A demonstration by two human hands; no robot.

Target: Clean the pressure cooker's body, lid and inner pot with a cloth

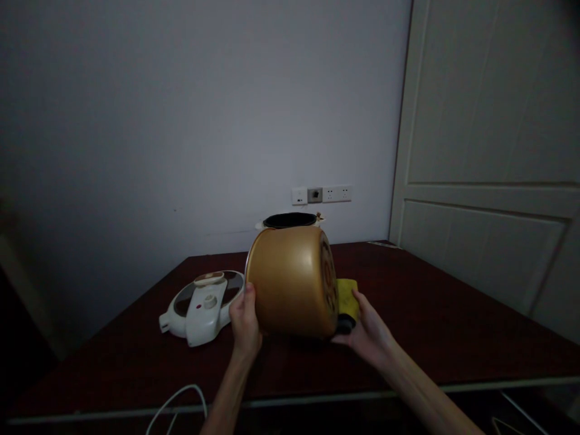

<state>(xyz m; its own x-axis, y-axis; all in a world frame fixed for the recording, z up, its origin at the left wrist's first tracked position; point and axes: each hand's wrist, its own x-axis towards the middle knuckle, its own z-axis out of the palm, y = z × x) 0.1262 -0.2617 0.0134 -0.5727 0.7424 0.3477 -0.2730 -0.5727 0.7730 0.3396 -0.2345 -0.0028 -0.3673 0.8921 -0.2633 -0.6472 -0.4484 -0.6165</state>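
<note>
A gold-coloured inner cooking pot (pixel 287 281) is tilted on its side above the table, its mouth facing left and its base facing right. My left hand (pixel 246 323) is closed on the rim at the pot's lower left, thumb on the outer wall. Against or close beside the base is a yellow sponge (pixel 347 297) with a dark lower part, gripped in my right hand (pixel 369 329). The pot's inside is hidden. Behind it stands the rice cooker body (pixel 290 220), its dark round opening showing, the rest mostly covered by the pot.
A white rice cooker lid (pixel 203 308) lies on the dark red table (pixel 408 314), left of my left hand. A white cord (pixel 181 389) loops at the front edge. Wall sockets (pixel 336 193) sit behind, and a pale panelled door (pixel 484 151) borders the right side.
</note>
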